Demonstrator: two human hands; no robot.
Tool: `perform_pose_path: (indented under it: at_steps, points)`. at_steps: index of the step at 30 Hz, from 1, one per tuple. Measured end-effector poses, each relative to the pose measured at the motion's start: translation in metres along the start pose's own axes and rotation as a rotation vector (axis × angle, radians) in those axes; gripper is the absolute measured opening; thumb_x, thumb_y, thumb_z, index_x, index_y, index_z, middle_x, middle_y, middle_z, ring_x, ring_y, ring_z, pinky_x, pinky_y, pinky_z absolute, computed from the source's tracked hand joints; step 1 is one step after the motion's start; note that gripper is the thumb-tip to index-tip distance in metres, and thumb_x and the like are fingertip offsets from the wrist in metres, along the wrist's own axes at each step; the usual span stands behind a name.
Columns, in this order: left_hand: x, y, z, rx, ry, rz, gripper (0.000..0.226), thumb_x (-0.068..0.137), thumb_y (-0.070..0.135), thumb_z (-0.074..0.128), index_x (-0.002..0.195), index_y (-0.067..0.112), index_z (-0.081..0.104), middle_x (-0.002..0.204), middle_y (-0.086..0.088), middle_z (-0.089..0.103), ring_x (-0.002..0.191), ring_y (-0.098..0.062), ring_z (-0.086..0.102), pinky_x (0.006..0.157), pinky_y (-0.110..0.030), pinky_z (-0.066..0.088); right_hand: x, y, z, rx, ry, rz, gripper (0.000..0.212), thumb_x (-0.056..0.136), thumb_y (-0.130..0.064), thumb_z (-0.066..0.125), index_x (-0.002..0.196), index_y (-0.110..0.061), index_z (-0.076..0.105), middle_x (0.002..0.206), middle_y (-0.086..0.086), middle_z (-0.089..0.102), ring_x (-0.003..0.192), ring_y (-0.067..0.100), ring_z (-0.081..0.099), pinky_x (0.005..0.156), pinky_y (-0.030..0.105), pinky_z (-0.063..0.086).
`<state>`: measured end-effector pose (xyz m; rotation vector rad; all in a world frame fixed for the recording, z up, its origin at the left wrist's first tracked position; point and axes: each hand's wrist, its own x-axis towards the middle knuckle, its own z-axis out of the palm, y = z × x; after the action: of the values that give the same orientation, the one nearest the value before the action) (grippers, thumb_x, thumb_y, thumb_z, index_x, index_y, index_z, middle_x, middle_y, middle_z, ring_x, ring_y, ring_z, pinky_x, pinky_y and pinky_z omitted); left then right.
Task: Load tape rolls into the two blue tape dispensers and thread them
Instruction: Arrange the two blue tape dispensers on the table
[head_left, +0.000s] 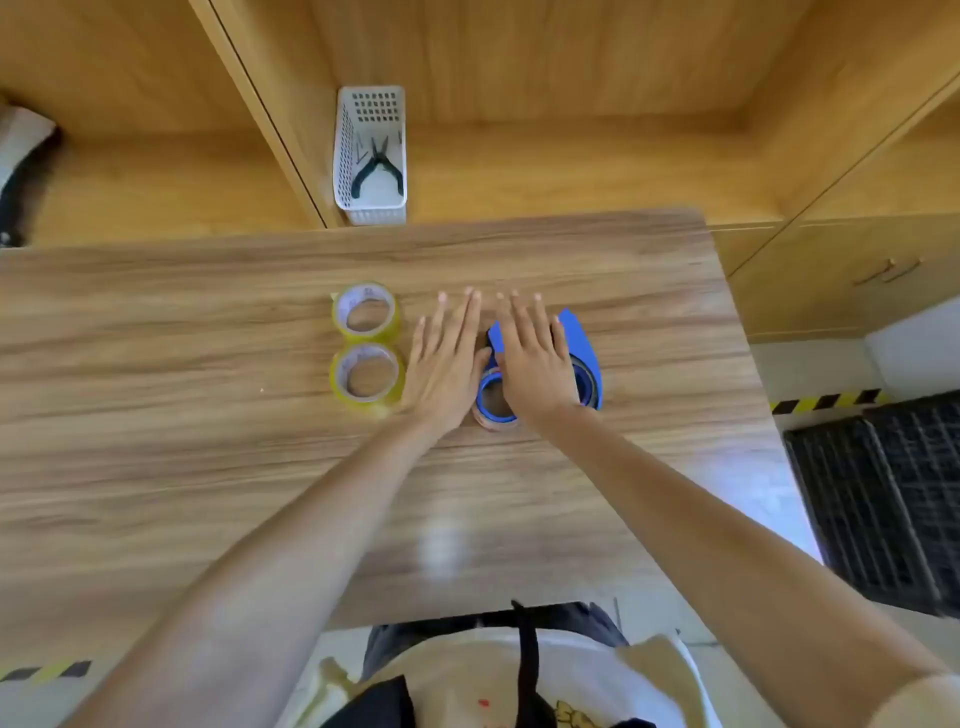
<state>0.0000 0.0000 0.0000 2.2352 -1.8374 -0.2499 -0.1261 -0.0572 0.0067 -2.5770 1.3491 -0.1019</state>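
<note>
Two yellowish tape rolls lie flat on the wooden table, a far roll and a near roll, touching each other. To their right my left hand hovers flat with fingers spread, holding nothing. My right hand is also flat and open, above the blue tape dispensers. One dispenser shows its blue shell to the right of my palm. A blue ring of the other dispenser shows below my palm. My right hand hides most of both.
A white plastic basket with black pliers stands on the wooden shelf beyond the table's far edge. A black grid mat lies on the floor to the right, off the table's right edge.
</note>
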Motion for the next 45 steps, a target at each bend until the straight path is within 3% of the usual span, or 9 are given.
perform_pose_path:
  at_steps: [4, 8, 13, 15, 18, 22, 25, 31, 45]
  points:
    - [-0.002, -0.005, 0.011, -0.029, -0.129, 0.015, 0.065, 0.103, 0.035, 0.038, 0.157, 0.015, 0.007, 0.166, 0.002, 0.01, 0.153, -0.025, 0.003, 0.122, -0.043, 0.013, -0.006, 0.016, 0.011, 0.041, -0.103, 0.014, 0.072, 0.099, -0.007, 0.044, 0.158, -0.017, 0.004, 0.167, 0.002, 0.005, 0.154, 0.026, -0.003, 0.124, 0.045, 0.007]
    - [0.01, -0.009, 0.013, -0.046, -0.198, 0.037, 0.063, 0.102, 0.037, 0.041, 0.156, 0.016, 0.017, 0.163, 0.0, 0.023, 0.152, -0.026, 0.012, 0.12, -0.043, 0.019, 0.007, 0.028, 0.013, 0.084, -0.151, -0.037, 0.066, 0.098, -0.012, 0.051, 0.156, -0.016, 0.019, 0.161, 0.005, 0.024, 0.153, 0.026, 0.013, 0.122, 0.044, 0.019]
    - [0.012, -0.004, 0.019, -0.097, -0.263, -0.047, 0.059, 0.097, 0.043, 0.05, 0.148, 0.021, 0.033, 0.149, 0.0, 0.046, 0.135, -0.026, 0.043, 0.106, -0.04, 0.037, 0.018, 0.037, 0.016, 0.099, -0.199, -0.055, 0.063, 0.096, -0.019, 0.056, 0.152, -0.013, 0.029, 0.155, 0.006, 0.034, 0.149, 0.025, 0.021, 0.119, 0.042, 0.024]
    - [0.01, 0.002, 0.019, -0.194, -0.269, -0.105, 0.07, 0.089, 0.049, 0.061, 0.146, 0.02, 0.033, 0.142, -0.002, 0.052, 0.128, -0.028, 0.05, 0.099, -0.038, 0.038, 0.023, 0.041, 0.017, 0.081, -0.233, -0.068, 0.067, 0.096, -0.022, 0.057, 0.154, -0.013, 0.024, 0.156, 0.006, 0.033, 0.15, 0.025, 0.02, 0.12, 0.042, 0.022]
    - [0.005, 0.009, 0.023, -0.35, -0.334, -0.152, 0.107, 0.067, 0.054, 0.081, 0.149, 0.017, 0.025, 0.143, -0.002, 0.052, 0.13, -0.024, 0.049, 0.101, -0.038, 0.037, 0.031, 0.045, 0.018, 0.062, -0.329, -0.057, 0.075, 0.097, -0.028, 0.056, 0.157, -0.014, 0.013, 0.155, 0.007, 0.036, 0.15, 0.027, 0.018, 0.12, 0.041, 0.019]
    - [-0.007, 0.013, 0.033, -0.241, -0.438, -0.075, 0.137, 0.055, 0.064, 0.083, 0.156, 0.021, 0.002, 0.148, -0.004, 0.043, 0.132, -0.025, 0.045, 0.104, -0.04, 0.039, 0.033, 0.048, 0.022, 0.073, -0.325, -0.059, 0.078, 0.095, -0.029, 0.059, 0.157, -0.015, 0.014, 0.148, 0.007, 0.046, 0.144, 0.028, 0.03, 0.119, 0.04, 0.023]
    - [-0.01, 0.015, 0.038, -0.152, -0.41, -0.04, 0.134, 0.061, 0.055, 0.084, 0.156, 0.023, -0.004, 0.147, -0.004, 0.043, 0.126, -0.026, 0.05, 0.099, -0.04, 0.044, 0.034, 0.051, 0.022, 0.094, -0.305, -0.072, 0.076, 0.094, -0.031, 0.061, 0.155, -0.016, 0.019, 0.145, 0.007, 0.049, 0.141, 0.028, 0.034, 0.118, 0.039, 0.024]
    - [-0.015, 0.011, 0.034, -0.198, -0.392, -0.045, 0.125, 0.069, 0.039, 0.084, 0.156, 0.024, -0.005, 0.146, -0.007, 0.044, 0.126, -0.03, 0.051, 0.099, -0.04, 0.043, 0.035, 0.051, 0.022, 0.073, -0.323, -0.109, 0.074, 0.096, -0.028, 0.058, 0.157, -0.018, 0.016, 0.148, 0.008, 0.047, 0.143, 0.028, 0.032, 0.12, 0.039, 0.019]
    - [-0.032, -0.009, 0.02, -0.339, -0.397, -0.014, 0.112, 0.079, 0.027, 0.077, 0.155, 0.036, -0.005, 0.15, 0.003, 0.035, 0.131, -0.022, 0.044, 0.091, -0.037, 0.048, 0.027, 0.044, 0.028, 0.003, -0.293, -0.174, 0.069, 0.099, -0.012, 0.049, 0.156, -0.036, 0.017, 0.14, 0.004, 0.053, 0.139, 0.028, 0.035, 0.12, 0.045, 0.021]
